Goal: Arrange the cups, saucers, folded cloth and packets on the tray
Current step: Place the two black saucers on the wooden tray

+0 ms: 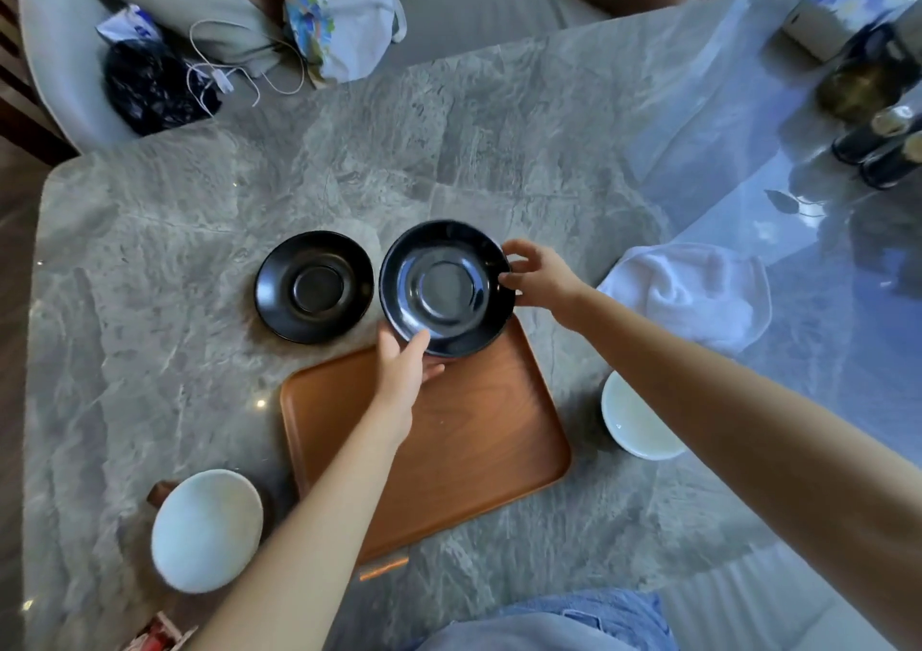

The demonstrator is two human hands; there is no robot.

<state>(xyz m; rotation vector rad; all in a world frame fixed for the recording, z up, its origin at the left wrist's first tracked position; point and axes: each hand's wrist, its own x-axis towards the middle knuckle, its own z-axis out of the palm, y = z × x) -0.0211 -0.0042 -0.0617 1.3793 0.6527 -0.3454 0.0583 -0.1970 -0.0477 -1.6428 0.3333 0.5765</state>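
A brown wooden tray [474, 446] lies on the marble table. Over its far edge a glossy black saucer [446, 288] is held by both hands: my left hand [401, 368] grips its near rim, and my right hand [536, 273] pinches its right rim. A second black saucer [314, 286] rests on the table to the left of it. One white cup [207, 528] with a brown handle stands at the near left. Another white cup [636, 423] sits right of the tray, partly under my right forearm. A white cloth [693, 291] lies rumpled at the right. Red-and-white packets [157, 635] peek in at the bottom left.
Dark bottles and jars [883, 151] stand at the table's far right, with a box [808, 34] behind them. Beyond the far edge is a sofa with a printed bag [334, 21], a black plastic bag [149, 84] and a white cable [224, 76].
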